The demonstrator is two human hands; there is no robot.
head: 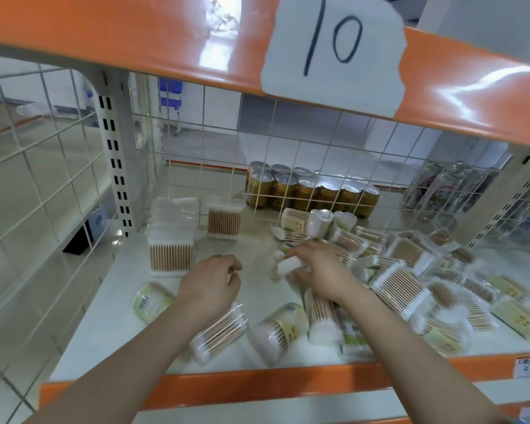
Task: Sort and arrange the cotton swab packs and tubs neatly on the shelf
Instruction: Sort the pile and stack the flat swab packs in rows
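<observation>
Orange edging runs along the front lip of the shelf point(257, 384), and both forearms reach over it. Just past the lip lie three round cotton swab tubs on their sides: a clear tub point(219, 336) under the left wrist, a green-labelled tub point(277, 330) beside it, and another tub point(152, 299) off to the left. The left hand point(210, 284) hovers above the shelf, its fingers point(231, 267) loosely curled and holding nothing. The right hand point(318, 270) grips a small white swab pack point(288, 266), its fingers curled over it. To its right sprawls a jumbled heap of swab packs point(410, 270). Farther back on the left stands a neat row of square tubs point(172, 234), with one more square tub point(224, 220) beside it. Behind the wire grid sit gold cans point(306, 191).
</observation>
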